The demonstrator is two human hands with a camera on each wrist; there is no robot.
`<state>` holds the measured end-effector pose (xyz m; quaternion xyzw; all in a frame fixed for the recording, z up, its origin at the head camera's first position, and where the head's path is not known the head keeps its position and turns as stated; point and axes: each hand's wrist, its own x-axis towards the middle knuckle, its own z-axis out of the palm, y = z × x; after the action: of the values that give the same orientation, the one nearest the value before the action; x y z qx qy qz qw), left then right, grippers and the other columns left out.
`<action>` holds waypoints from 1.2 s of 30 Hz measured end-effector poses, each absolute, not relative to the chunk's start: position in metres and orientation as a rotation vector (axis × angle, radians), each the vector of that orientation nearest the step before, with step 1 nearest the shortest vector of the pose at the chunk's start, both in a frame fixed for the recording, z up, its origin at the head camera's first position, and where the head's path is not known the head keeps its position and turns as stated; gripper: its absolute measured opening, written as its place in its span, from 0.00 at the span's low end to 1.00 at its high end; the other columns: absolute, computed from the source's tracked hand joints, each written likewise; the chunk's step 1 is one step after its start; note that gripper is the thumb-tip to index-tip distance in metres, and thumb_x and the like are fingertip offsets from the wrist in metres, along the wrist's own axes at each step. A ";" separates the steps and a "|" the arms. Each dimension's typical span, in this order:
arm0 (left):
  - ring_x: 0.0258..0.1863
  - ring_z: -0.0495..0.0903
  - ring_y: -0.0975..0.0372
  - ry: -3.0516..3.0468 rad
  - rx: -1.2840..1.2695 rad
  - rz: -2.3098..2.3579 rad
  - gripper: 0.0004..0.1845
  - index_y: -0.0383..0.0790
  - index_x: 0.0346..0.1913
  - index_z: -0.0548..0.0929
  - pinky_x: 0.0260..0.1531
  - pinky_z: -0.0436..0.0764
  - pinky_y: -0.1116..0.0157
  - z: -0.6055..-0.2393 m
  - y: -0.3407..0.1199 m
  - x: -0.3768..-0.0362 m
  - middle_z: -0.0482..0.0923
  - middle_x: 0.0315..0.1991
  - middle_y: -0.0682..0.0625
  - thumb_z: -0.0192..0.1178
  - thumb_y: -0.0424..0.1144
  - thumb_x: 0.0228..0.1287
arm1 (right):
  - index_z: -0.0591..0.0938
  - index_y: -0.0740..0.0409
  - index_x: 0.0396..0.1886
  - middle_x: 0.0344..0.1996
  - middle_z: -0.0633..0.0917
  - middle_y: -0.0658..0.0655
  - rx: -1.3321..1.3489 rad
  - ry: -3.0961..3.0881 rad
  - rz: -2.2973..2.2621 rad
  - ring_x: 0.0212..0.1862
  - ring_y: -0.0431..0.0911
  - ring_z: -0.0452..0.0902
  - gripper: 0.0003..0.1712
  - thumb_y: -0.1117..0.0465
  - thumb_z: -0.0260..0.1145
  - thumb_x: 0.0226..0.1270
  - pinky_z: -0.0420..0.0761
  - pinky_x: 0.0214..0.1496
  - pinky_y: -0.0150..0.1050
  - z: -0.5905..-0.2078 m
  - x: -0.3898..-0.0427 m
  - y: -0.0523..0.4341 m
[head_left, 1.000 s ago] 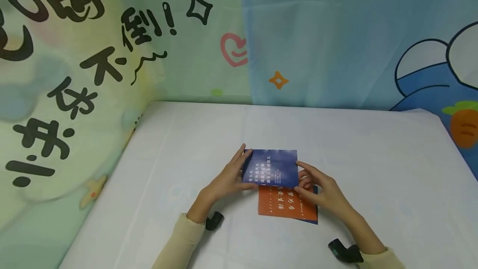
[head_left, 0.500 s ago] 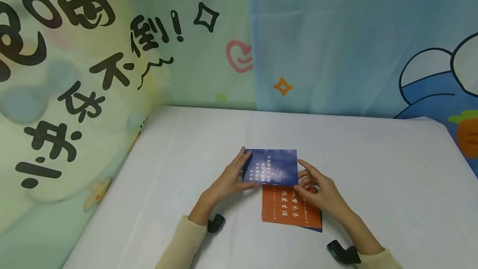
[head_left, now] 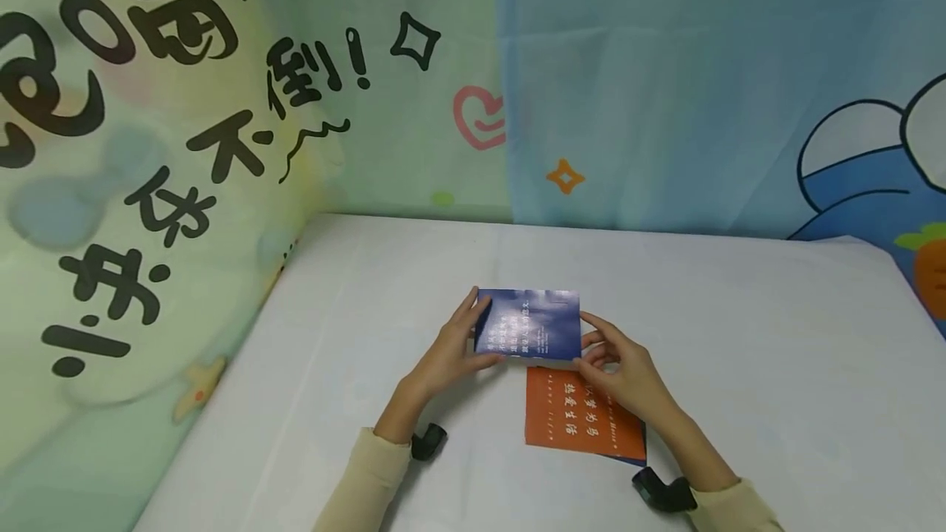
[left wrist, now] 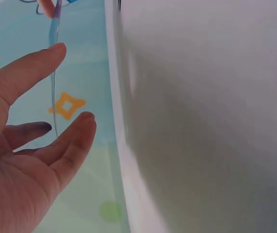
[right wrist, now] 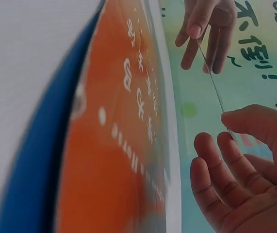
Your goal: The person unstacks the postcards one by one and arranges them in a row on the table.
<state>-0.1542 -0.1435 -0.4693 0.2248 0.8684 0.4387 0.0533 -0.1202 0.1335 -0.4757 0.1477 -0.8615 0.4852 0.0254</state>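
A dark blue postcard point(head_left: 528, 325) with white lettering is held up above the table between both hands. My left hand point(head_left: 443, 355) pinches its left side, thumb along the lower edge and fingers at the upper left corner. At the lower right corner, my right hand point(head_left: 624, 372) pinches it between thumb and fingers. Both wrist views show the postcard edge-on as a thin line. Below it on the table lies an orange card point(head_left: 569, 413) with white lettering, partly covered by the right hand. A blue card point(head_left: 631, 460) peeks out from under the orange one.
The table point(head_left: 369, 286) has a white cloth. Printed fabric backdrops hang behind it point(head_left: 665, 105) and along its left side point(head_left: 222, 146). Black camera mounts sit at the left wrist point(head_left: 429, 442) and the right wrist point(head_left: 665, 491).
Both hands have moved the blue postcard slightly up and left in view, away from the orange card. Its sheen has changed. The whole head view has shifted a little.
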 end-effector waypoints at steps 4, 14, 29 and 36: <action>0.58 0.74 0.45 2.674 0.681 1.339 0.47 0.31 0.74 0.57 0.58 0.74 0.52 -0.471 -0.147 -0.155 0.45 0.76 0.33 0.72 0.34 0.55 | 0.67 0.63 0.69 0.43 0.81 0.59 0.455 -2.672 1.527 0.35 0.39 0.79 0.38 0.69 0.70 0.59 0.82 0.43 0.34 -0.476 -0.123 0.130; 0.46 0.79 0.51 2.711 0.654 1.450 0.45 0.33 0.73 0.58 0.48 0.79 0.58 -0.475 -0.153 -0.161 0.56 0.73 0.36 0.71 0.29 0.54 | 0.65 0.65 0.69 0.41 0.81 0.59 0.495 -2.665 1.596 0.34 0.39 0.79 0.39 0.71 0.70 0.58 0.80 0.39 0.30 -0.473 -0.135 0.122; 0.43 0.80 0.49 2.740 0.622 1.597 0.43 0.34 0.71 0.63 0.45 0.81 0.60 -0.476 -0.169 -0.170 0.58 0.72 0.37 0.72 0.29 0.53 | 0.66 0.66 0.68 0.38 0.81 0.60 0.517 -2.649 1.556 0.33 0.42 0.79 0.38 0.73 0.70 0.58 0.80 0.39 0.30 -0.472 -0.158 0.103; 0.42 0.80 0.46 2.761 0.669 1.650 0.43 0.33 0.70 0.63 0.42 0.82 0.56 -0.482 -0.179 -0.176 0.60 0.70 0.35 0.73 0.29 0.52 | 0.66 0.66 0.68 0.38 0.81 0.59 0.492 -2.661 1.564 0.34 0.45 0.79 0.39 0.72 0.70 0.57 0.80 0.39 0.31 -0.472 -0.166 0.092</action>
<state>-0.1763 -0.1795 -0.4820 0.2033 0.8382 0.5009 -0.0717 -0.1661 0.0920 -0.4716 0.1576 -0.8513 0.5004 0.0081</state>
